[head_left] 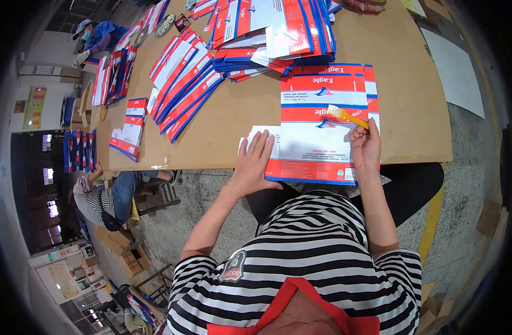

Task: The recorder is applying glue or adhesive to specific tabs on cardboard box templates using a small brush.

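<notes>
A flat printed carton sheet [317, 142] in red, white and blue lies at the table's front edge before me. My left hand [257, 158] rests on its left side, fingers stretched out flat. In my right hand [365, 148] is a small brush [355, 118] with a yellow handle, gripped between the fingers. Its pale bristles point up and left, over the upper part of the sheet. More sheets of the same print show along the far and right edges of this one.
Beyond the sheet stands a tall pile of flat cartons [273, 33]. Fanned stacks [189, 84] lie to its left on the brown table [418, 111]. A person in blue [102, 36] works at the far left; another in stripes [97, 201] sits beside the table. Open boxes [134, 259] stand on the floor.
</notes>
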Demonstrator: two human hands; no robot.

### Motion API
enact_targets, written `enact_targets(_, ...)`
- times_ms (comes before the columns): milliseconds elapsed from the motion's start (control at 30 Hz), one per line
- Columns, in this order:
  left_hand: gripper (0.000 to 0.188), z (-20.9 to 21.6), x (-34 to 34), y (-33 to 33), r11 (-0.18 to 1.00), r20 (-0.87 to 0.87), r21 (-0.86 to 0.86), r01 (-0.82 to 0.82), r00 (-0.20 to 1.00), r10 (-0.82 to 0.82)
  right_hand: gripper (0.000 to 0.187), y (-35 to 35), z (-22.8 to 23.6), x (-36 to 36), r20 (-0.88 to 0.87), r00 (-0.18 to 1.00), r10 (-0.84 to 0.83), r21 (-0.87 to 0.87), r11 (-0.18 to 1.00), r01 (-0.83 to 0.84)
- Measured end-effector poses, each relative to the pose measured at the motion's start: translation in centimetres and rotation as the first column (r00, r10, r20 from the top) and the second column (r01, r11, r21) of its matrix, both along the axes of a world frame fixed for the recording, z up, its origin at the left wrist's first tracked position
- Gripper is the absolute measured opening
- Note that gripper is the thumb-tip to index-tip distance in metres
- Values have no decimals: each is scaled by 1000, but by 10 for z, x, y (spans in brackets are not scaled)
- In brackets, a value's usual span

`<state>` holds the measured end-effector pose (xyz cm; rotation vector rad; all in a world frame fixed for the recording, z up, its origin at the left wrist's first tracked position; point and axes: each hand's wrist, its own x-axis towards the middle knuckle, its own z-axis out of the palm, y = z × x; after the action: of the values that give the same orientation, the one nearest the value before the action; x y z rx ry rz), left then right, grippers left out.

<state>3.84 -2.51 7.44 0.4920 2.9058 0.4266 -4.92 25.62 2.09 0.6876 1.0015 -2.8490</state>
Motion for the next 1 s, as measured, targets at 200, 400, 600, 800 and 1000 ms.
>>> enact_targets(200, 87, -15, 8, -6, 995, -41, -69, 66, 997, -69, 25, -3, 30, -6, 98, 992, 75, -119, 991, -64)
enact_targets(400, 66, 8, 26, -31, 982, -48, -147, 117, 991, -125, 26, -49, 98, -25, -68, 907, 416, -98, 902, -421)
enact_targets(600, 58, 23, 83, -64, 969, -119, -247, -17, 993, -12, 31, -183, 71, -52, -181, 701, 690, -106, 695, -711)
enact_targets(800, 56, 44, 150, -92, 908, -94, -343, -241, 970, 222, 44, -344, -14, -72, 109, 678, 726, -186, 685, -704)
enact_targets(1000, 60, 22, 177, -116, 882, -130, -275, -382, 924, 360, 53, -413, -57, -93, 202, 695, 690, -185, 724, -665)
